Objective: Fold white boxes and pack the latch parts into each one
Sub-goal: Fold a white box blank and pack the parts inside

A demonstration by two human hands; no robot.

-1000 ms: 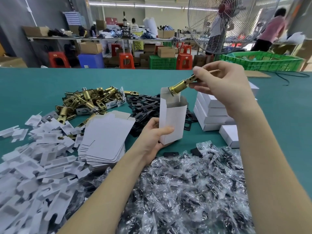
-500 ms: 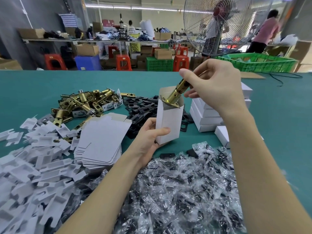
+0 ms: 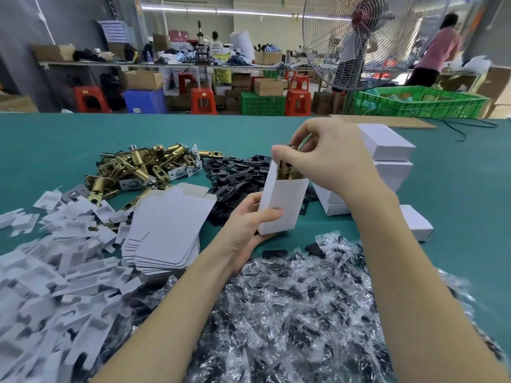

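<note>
My left hand [image 3: 250, 219] grips the lower part of an upright, open-topped white box [image 3: 282, 205] on the green table. My right hand [image 3: 329, 158] pinches the top of a brass latch [image 3: 286, 170] that stands mostly inside the box, only its upper end showing above the rim. A pile of brass latches [image 3: 138, 168] lies at the left, with black strike plates [image 3: 235, 172] beside it. A stack of flat unfolded white boxes [image 3: 171, 230] sits left of my left hand.
Closed white boxes [image 3: 387, 150] are stacked behind my right hand, one more [image 3: 416, 225] lies to its right. Clear bags of small black parts [image 3: 290, 313] fill the near table. White card inserts [image 3: 55, 266] cover the near left. A green crate [image 3: 414, 102] and a fan stand beyond.
My right hand has lowered the brass latch from above the box opening down into the box, which my left hand keeps holding upright.
</note>
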